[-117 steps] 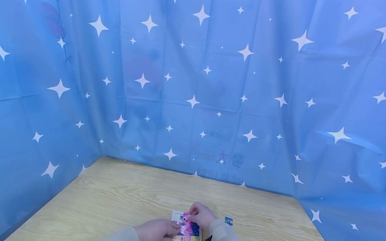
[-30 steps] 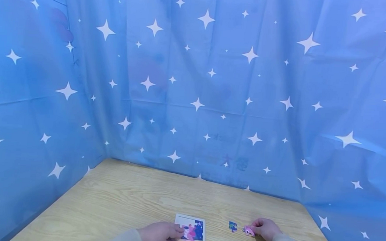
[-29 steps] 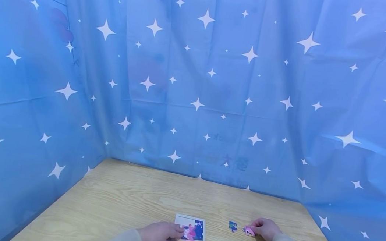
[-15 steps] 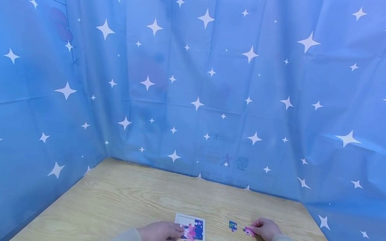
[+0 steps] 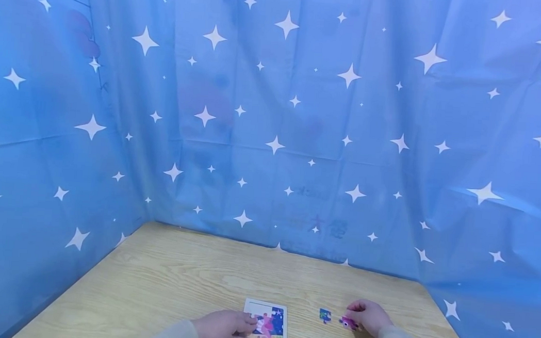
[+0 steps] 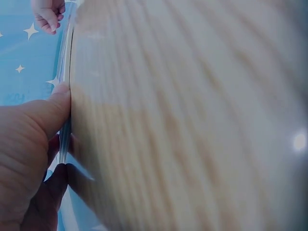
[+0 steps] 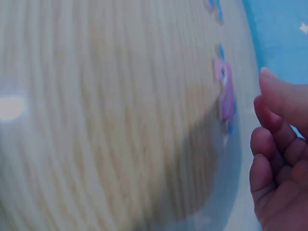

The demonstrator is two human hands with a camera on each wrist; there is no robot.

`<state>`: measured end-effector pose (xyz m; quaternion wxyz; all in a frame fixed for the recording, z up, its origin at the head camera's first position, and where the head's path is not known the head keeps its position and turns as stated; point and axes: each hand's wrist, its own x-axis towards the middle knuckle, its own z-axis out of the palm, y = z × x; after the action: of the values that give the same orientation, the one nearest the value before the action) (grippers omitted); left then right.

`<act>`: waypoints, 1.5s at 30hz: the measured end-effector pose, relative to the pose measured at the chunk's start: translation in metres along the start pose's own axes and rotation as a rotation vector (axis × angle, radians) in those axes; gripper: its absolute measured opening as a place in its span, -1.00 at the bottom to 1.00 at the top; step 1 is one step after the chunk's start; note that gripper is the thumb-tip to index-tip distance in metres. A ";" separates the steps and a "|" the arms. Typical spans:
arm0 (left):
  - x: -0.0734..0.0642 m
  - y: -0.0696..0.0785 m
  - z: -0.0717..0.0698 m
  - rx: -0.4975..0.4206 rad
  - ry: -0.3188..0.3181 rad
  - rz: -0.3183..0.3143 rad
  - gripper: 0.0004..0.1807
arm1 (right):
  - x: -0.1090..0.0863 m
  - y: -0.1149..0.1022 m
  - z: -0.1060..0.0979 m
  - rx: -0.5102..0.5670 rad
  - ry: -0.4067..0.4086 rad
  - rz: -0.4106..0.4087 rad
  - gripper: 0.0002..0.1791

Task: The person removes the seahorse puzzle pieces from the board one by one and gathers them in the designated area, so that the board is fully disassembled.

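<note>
A jigsaw puzzle (image 5: pixel 267 326) in a white frame, with a pink seahorse picture, lies on the table; its upper left part shows bare white. My left hand (image 5: pixel 223 329) rests on its left side, fingers over the picture and thumb by the near left corner. In the left wrist view, that thumb (image 6: pixel 57 101) touches the thin board from above. To the right lies a pink puzzle piece (image 5: pixel 347 323) with an eye on it. My right hand (image 5: pixel 369 317) hovers just above it, holding nothing; the right wrist view shows its loosely curled fingers (image 7: pixel 263 144) apart from the piece.
A blue puzzle piece (image 5: pixel 324 315) lies between the framed puzzle and the pink piece. The wooden table (image 5: pixel 190 272) ends at a blue curtain (image 5: pixel 274 112) with white stars at the back and sides.
My right hand has taken the pink piece out of the framed puzzle, set it down right of the blue piece, let go and lifted slightly. The left hand stays on the puzzle.
</note>
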<state>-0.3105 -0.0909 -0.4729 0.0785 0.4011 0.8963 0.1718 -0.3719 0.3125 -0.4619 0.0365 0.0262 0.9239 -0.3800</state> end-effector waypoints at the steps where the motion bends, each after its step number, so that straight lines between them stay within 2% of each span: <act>1: 0.000 0.000 0.000 -0.002 0.000 -0.001 -0.50 | 0.000 -0.003 0.001 0.020 0.000 -0.004 -0.87; 5: -0.001 0.002 -0.002 0.000 -0.001 0.003 -0.50 | -0.002 -0.018 0.008 0.081 0.011 -0.036 -0.90; 10: -0.001 0.003 -0.003 0.007 -0.001 -0.002 -0.51 | -0.002 -0.044 0.021 0.067 0.024 -0.095 -0.86; 15: -0.001 0.005 -0.003 0.006 -0.002 -0.014 -0.51 | -0.001 -0.071 0.043 0.090 0.024 -0.155 -0.87; 20: -0.001 0.004 -0.003 -0.008 -0.007 -0.019 -0.52 | -0.003 -0.089 0.069 0.085 -0.026 -0.187 -0.86; 24: 0.000 0.001 -0.002 -0.016 -0.009 -0.015 -0.53 | -0.005 -0.095 0.089 0.075 -0.094 -0.227 -0.88; 29: 0.000 -0.001 -0.001 -0.021 -0.013 -0.019 -0.52 | -0.014 -0.103 0.108 0.107 -0.191 -0.237 -0.92; 31: 0.000 -0.001 -0.002 0.001 -0.001 0.001 -0.52 | -0.016 -0.105 0.114 0.104 -0.211 -0.241 -0.92; 35: -0.001 0.000 -0.006 0.054 0.009 0.036 -0.53 | -0.019 -0.106 0.121 0.063 -0.208 -0.264 -0.89; 38: 0.002 0.003 -0.009 0.060 -0.013 0.012 -0.59 | -0.020 -0.106 0.122 0.043 -0.204 -0.284 -0.86; 41: 0.009 0.009 -0.013 0.050 -0.011 -0.025 -0.68 | -0.021 -0.106 0.122 0.027 -0.203 -0.297 -0.84; 45: 0.023 0.017 -0.016 0.098 0.036 -0.003 -0.78 | -0.020 -0.103 0.122 0.029 -0.200 -0.299 -0.84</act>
<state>-0.3179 -0.0671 -0.4517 0.0431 0.4002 0.9054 0.1348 -0.3537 0.1533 -0.4742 0.0706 -0.1488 0.9037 -0.3952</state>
